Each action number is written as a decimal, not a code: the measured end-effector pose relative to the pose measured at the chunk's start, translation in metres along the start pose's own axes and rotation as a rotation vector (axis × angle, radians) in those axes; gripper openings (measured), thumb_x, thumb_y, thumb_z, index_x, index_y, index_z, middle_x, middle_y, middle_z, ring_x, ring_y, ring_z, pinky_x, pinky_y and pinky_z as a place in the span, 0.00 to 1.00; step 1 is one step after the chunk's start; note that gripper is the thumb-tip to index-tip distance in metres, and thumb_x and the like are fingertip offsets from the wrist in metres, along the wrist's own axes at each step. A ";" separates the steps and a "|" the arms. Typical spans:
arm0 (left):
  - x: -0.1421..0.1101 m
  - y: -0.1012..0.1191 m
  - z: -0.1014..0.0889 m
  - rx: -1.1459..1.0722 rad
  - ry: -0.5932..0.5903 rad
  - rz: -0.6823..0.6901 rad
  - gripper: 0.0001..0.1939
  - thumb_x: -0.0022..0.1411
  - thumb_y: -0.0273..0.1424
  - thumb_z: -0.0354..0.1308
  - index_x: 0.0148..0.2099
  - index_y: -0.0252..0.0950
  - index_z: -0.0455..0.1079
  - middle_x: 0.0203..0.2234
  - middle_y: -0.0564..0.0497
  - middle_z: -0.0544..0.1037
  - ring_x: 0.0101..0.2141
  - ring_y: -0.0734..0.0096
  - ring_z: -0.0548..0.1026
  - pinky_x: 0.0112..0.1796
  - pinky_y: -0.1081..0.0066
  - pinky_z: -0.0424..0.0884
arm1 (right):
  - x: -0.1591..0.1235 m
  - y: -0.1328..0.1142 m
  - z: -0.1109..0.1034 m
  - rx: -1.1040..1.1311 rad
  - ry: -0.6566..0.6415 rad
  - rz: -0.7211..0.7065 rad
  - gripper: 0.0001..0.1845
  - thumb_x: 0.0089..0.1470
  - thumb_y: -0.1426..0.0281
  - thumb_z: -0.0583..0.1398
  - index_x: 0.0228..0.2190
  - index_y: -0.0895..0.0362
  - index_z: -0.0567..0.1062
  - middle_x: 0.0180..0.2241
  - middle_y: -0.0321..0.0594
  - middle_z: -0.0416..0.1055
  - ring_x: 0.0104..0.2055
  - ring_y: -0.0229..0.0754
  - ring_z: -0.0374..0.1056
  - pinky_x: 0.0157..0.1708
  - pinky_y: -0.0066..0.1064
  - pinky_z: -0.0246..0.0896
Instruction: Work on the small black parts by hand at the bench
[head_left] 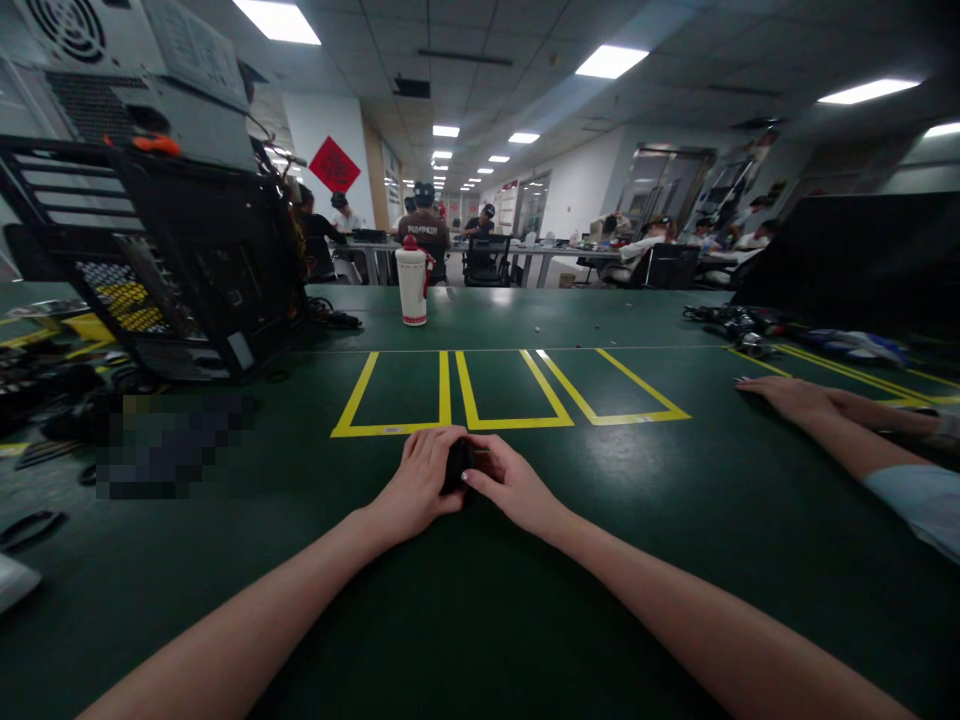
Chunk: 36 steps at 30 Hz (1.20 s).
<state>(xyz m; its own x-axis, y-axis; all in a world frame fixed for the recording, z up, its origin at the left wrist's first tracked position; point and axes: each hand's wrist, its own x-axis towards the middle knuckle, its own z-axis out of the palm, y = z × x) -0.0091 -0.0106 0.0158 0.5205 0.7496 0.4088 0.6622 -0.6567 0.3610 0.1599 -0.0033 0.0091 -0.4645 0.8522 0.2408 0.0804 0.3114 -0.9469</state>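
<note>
A small black object (pixel 456 468) stands between my two hands at the middle of the green table (pixel 480 600); its kind is not clear because fingers cover much of it. My left hand (pixel 420 482) is wrapped round its left side, thumb low and fingers over the top. From the right, my right hand (pixel 519 482) closes on it with thumb and fingers. Just beyond my hands, yellow tape (pixel 517 424) marks three frames on the tabletop.
At left stands an open black computer case (pixel 202 270) with a power supply (pixel 150 80) on top. A white cup with a red lid (pixel 412 285) stands further back. Another person's hands (pixel 795 400) rest at right, near cables (pixel 739 322). Several people sit at far tables.
</note>
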 end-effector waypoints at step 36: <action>0.001 0.009 -0.011 -0.012 -0.037 -0.010 0.30 0.51 0.26 0.53 0.54 0.38 0.45 0.48 0.44 0.60 0.50 0.59 0.58 0.50 0.54 0.51 | -0.001 -0.001 0.000 -0.048 0.008 -0.018 0.20 0.48 0.73 0.56 0.44 0.54 0.60 0.45 0.41 0.61 0.49 0.41 0.59 0.50 0.40 0.55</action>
<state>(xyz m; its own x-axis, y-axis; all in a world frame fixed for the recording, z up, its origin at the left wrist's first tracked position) -0.0087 -0.0168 0.0286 0.5340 0.7584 0.3738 0.6608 -0.6502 0.3750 0.1607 -0.0043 0.0096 -0.4592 0.8497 0.2592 0.1142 0.3459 -0.9313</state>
